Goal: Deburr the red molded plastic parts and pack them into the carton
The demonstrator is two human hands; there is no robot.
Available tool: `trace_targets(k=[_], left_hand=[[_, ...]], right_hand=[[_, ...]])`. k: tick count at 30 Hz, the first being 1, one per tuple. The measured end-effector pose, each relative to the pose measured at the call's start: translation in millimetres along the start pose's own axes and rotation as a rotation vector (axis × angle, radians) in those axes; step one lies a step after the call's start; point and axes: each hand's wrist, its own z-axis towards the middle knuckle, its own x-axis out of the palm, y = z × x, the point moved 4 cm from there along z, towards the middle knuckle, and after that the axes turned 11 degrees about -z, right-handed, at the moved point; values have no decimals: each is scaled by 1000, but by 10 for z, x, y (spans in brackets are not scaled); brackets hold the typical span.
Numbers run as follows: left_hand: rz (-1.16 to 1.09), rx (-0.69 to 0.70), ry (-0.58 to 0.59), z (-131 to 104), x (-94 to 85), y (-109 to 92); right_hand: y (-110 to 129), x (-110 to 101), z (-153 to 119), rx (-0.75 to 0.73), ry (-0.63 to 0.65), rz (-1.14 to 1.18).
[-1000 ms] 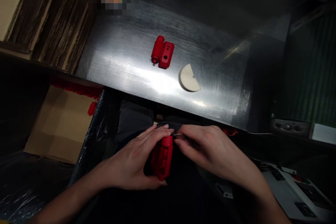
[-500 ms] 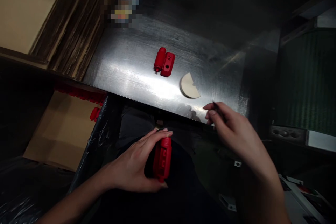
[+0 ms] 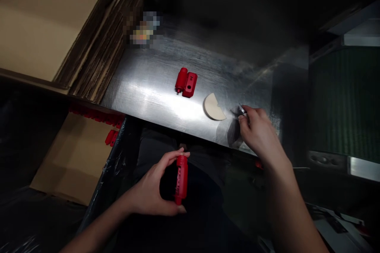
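My left hand [image 3: 156, 189] grips a red plastic part [image 3: 182, 180] by its two ends, thumb below and fingers above, in front of the metal table's near edge. Over the table's right side, my right hand [image 3: 257, 130] is closed around a small tool with a shiny metal end [image 3: 242, 109]; its kind is not clear. To the left of that tool lies a pale semicircular piece [image 3: 213, 107] with a small notch. Farther back, two red plastic pieces [image 3: 186, 82] rest side by side on the metal table [image 3: 148, 87].
Stacked cardboard sheets [image 3: 97, 43] stand at the left of the table. Below them, a cardboard sheet [image 3: 68, 158] holds a row of red parts [image 3: 95, 115], beside dark plastic film [image 3: 103, 174]. A green-surfaced machine [image 3: 344, 102] is at the right.
My right hand has lifted slightly and turned, so the tool's shiny end shows. The red part in my left hand has rotated a little. The view has shifted, with the table lower in it.
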Motion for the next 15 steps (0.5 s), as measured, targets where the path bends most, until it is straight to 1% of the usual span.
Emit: trace_targets(k=[2,4,5,7,10,12,15], left_hand=[[-175,43,-47,14,-26,15],[-384,113,-108,59,-70,-19],[-475,150,-139,96,-100,-51],[-601,221,-195,208,-178,-132],[-703,309,-278,467,-337,-237],[-745,343,-347,667,-453,-260],[-778,359,-453,903,-587,-233]], right_hand=[[48,-22,-8,-24,-82,-5],[149,-50,-50,-56,-173,11],[217,-48,-75,-76,-195,25],[377,9,-116,-117,-173,55],[594,157,-117,-137,-107,66],[665,239,-70,-106,-83,79],[663,283,21,-48,-37,135]])
